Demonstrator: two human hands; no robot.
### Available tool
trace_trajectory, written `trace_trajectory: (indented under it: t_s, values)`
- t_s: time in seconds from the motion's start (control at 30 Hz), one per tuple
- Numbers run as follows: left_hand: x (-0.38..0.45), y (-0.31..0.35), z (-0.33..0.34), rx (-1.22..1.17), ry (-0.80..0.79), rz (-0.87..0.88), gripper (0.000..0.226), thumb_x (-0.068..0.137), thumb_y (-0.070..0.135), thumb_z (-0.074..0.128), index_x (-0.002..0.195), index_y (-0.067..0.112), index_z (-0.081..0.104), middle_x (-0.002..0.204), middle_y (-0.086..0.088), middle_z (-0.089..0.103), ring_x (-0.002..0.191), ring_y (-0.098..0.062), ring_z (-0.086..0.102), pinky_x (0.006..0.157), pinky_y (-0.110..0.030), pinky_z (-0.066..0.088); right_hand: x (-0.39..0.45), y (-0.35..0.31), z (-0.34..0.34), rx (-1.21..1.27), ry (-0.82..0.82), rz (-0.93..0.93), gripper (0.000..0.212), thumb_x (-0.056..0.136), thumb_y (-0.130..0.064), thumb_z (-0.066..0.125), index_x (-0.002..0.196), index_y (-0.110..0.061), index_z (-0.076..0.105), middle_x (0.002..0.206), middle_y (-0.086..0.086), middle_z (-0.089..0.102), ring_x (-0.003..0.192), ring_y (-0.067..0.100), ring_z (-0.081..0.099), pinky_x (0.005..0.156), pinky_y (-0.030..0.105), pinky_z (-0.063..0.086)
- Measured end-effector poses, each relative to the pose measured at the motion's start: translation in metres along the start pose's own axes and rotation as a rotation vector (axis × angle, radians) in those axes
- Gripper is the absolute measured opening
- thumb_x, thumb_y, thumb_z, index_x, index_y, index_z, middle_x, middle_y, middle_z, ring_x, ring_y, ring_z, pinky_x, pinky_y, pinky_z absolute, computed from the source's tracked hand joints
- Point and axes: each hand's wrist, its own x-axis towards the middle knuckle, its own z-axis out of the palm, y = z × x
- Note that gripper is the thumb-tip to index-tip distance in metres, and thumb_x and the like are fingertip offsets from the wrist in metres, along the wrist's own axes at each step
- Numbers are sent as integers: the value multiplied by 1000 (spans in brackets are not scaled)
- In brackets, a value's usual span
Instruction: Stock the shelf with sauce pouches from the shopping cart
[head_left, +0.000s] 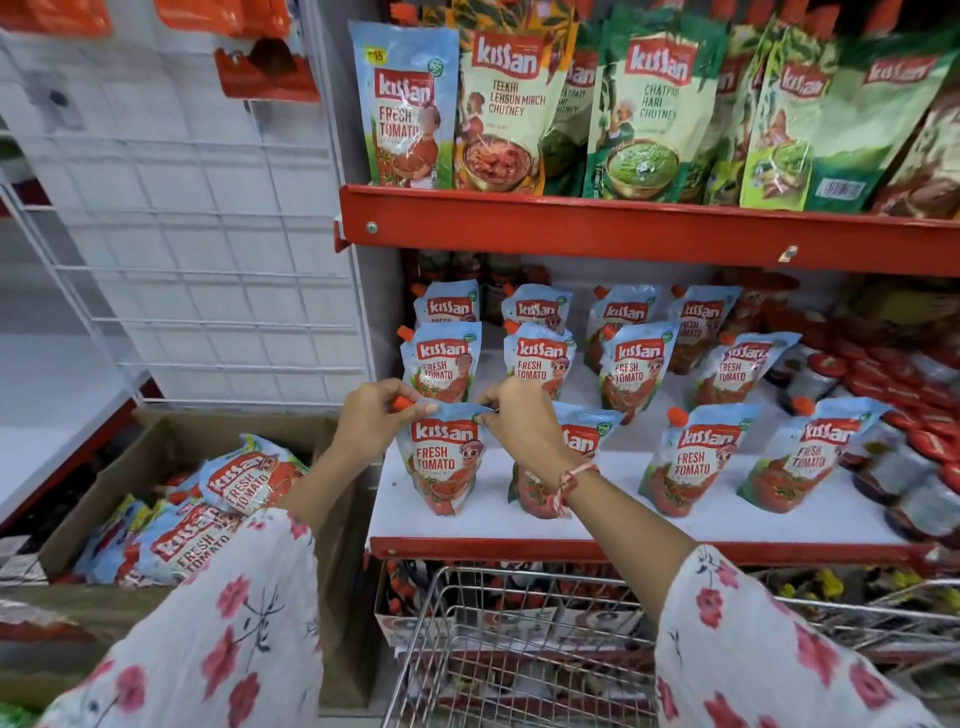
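A light-blue tomato sauce pouch (444, 462) with an orange spout stands upright at the front left of the white middle shelf (597, 512). My left hand (376, 413) pinches its top left corner by the spout. My right hand (519, 423) pinches the top right corner. Several matching pouches (685, 457) stand in rows behind and to the right; one is partly hidden behind my right wrist. The wire shopping cart (519, 649) sits below the shelf in front of me.
A cardboard box (171, 436) at lower left holds several more tomato pouches (208, 514). The red upper shelf (623, 228) carries chutney pouches. Red-lidded jars (893, 384) fill the shelf's right side. A white wire grid panel (197, 249) stands to the left.
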Motion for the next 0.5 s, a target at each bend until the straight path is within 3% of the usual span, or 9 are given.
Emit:
trace_trajectory:
  t_s: [0.17,0.3,0.4,0.5]
  values:
    - [-8,2,-2,139,-6,42,28,73,19,78,95,7,66,97,-9,71,92,-24,68,84,-39,59,-6,-3,-5,-5,-13,-38,21,85,-9,66,105,-7,72,100,12,75,91,26,67,86,38,56]
    - [-13,19,-7,320,53,180,39,70,21,82,105,11,66,104,-5,67,91,-16,60,77,-24,48,-17,-11,-34,104,-3,-41,29,81,-9,71,110,-7,69,107,11,73,95,23,67,89,33,54]
    - [-14,53,-17,444,137,367,32,76,29,77,101,12,70,102,-5,73,80,-14,60,74,-24,48,-32,-21,-85,214,144,-104,29,80,-20,74,108,-12,70,105,3,74,94,12,68,89,27,54]
    - [-20,112,-30,513,355,625,20,88,32,63,89,13,71,87,-3,76,77,-21,69,69,-32,54,-58,-27,-168,312,418,-212,14,81,-35,70,93,-28,74,86,-17,75,79,-6,68,76,13,54]
